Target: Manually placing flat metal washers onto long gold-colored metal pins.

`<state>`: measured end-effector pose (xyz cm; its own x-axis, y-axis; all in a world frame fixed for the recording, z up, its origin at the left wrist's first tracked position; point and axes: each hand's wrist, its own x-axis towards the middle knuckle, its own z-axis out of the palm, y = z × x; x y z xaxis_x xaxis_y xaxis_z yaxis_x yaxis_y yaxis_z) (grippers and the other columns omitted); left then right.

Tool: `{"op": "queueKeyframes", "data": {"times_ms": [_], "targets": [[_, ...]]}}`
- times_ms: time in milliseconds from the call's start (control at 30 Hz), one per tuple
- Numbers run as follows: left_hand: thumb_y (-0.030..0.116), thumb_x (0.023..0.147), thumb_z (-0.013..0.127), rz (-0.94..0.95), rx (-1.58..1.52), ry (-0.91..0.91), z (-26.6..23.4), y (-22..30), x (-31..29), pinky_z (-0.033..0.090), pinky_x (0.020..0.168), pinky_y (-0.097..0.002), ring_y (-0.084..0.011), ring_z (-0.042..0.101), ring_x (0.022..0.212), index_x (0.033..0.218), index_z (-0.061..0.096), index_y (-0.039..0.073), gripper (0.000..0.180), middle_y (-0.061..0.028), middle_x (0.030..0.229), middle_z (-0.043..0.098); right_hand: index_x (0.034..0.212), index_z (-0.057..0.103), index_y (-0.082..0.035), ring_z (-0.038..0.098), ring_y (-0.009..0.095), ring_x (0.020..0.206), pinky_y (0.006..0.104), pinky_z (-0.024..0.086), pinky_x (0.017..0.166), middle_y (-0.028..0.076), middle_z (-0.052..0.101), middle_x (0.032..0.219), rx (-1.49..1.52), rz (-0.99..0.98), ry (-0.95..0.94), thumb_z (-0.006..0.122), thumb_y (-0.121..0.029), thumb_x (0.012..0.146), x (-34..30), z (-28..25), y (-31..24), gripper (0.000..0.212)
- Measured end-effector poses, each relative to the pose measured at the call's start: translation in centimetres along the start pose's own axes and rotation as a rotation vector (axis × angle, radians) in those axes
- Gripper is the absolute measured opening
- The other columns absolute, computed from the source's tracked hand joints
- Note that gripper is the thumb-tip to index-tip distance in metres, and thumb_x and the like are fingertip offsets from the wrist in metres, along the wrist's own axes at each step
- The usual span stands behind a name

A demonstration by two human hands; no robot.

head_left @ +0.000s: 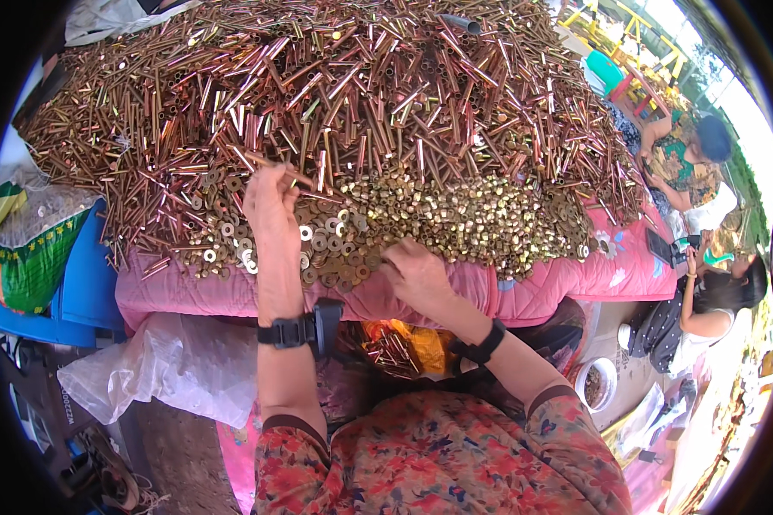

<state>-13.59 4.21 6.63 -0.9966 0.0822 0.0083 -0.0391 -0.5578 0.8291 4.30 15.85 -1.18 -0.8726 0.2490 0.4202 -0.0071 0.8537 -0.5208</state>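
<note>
My left hand (270, 199) is closed around a thin coppery metal tube (292, 173) at the front of a big heap of similar tubes (361, 94). Below its wrist, flat washers (328, 245) lie spread in a brassy layer. My right hand (419, 273) is at the near edge of these washers, its fingers curled and pinched together. Whatever is between those fingertips is too small or hidden to name. Small shiny brass-coloured nuts (481, 215) are piled beyond and to the right of it. All this metal rests on a pink quilted cloth (197, 287).
A green and yellow sack (39, 249) stands at the left on something blue (86, 279). Clear plastic sheeting (167, 365) hangs at the near left. An orange bag with tubes (416, 348) sits below my hands. Two people (687, 163) are at the right, near a white bucket (594, 384).
</note>
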Motion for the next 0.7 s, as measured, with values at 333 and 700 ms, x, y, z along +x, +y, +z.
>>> {"op": "queueKeyframes", "data": {"times_ms": [333,700], "targets": [[0.017,0.085,0.06,-0.572,0.024,-0.083,-6.7,-2.4,-11.0,0.032,0.042,-0.0188,-0.0046,0.044,0.051,0.089,0.062,0.006,0.012,0.0009,0.067,0.054,0.091,0.058,-0.006,0.058,0.028,0.08,0.037,0.05,0.065,0.008,0.051,0.089,-0.182,-0.068,-0.072,0.062,-0.006,0.067,0.9,2.0,-0.4,0.024],[0.016,0.084,0.063,-0.575,0.028,-0.071,-8.0,-3.9,-14.4,0.028,0.039,-0.0164,-0.0031,0.039,0.045,0.081,0.06,0.008,0.009,0.0005,0.067,0.054,0.084,0.062,-0.01,0.055,0.023,0.083,0.0347,0.044,0.071,0.005,0.055,0.087,-0.269,-0.169,0.026,0.067,-0.014,0.067,0.1,0.9,-1.2,0.018]]}}
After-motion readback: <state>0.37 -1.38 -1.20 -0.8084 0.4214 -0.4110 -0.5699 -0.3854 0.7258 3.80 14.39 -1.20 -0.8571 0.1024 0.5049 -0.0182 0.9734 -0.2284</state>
